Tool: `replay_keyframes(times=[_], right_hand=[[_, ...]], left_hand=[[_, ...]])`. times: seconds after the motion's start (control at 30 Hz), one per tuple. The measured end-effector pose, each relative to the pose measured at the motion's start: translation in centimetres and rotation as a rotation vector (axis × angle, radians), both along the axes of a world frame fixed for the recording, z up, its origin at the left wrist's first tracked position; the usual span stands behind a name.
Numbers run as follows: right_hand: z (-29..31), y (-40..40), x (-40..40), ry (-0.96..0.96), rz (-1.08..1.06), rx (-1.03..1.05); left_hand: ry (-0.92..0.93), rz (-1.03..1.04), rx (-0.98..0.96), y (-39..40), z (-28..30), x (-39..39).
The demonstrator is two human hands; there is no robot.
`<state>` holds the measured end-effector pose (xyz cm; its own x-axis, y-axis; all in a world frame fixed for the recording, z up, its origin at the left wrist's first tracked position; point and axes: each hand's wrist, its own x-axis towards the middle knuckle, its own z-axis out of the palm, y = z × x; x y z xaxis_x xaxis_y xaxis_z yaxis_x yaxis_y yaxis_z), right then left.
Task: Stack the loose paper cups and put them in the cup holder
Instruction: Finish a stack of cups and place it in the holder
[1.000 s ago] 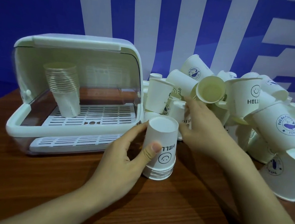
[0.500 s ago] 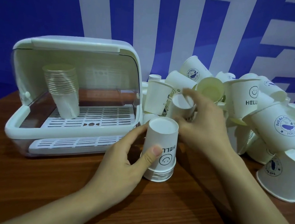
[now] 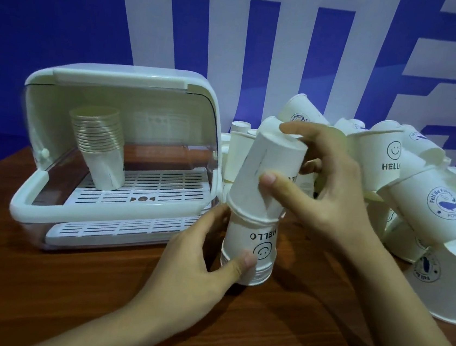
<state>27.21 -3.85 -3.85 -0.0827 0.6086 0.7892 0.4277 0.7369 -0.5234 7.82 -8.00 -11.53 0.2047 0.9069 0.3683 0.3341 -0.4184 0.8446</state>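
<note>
A wooden table [image 3: 35,307] with a dark reddish-brown grain is seen across the foreground, and soft highlights are reflected in its surface. Behind it, the whole view is closed off by a blue backdrop [image 3: 53,25], on which large white shapes [image 3: 142,20] are printed; these are cut off by the frame edges. The scene is lit dimly and evenly, with a bluish cast.

Cup holder [image 3: 119,143] left of loose cups [image 3: 422,200]
</note>
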Motion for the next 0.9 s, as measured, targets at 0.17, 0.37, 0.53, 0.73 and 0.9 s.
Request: replay_keyframes(times=[0.17, 0.37, 0.53, 0.73, 0.9], right_hand=[[-0.2, 0.2, 0.2, -0.173, 0.063, -0.08], [-0.7, 0.5, 0.3, -0.367, 0.162, -0.265], [-0.9, 0.8, 0.4, -0.39, 0.182, -0.31], [-0.8, 0.6, 0.3, -0.19, 0.285, -0.362], [-1.1, 1.3, 0.0, 0.054, 0.047, -0.222]], left_hand=[[-0.11, -0.016, -0.015, -0.1, -0.4, -0.3], [-0.083, 0.028, 0.01, 0.0, -0.2, -0.1], [-0.014, 0.083, 0.039, 0.0, -0.1, 0.0], [0.101, 0.112, 0.097, -0.1, 0.2, 0.1], [0.131, 0.131, 0.073, 0.0, 0.2, 0.1]])
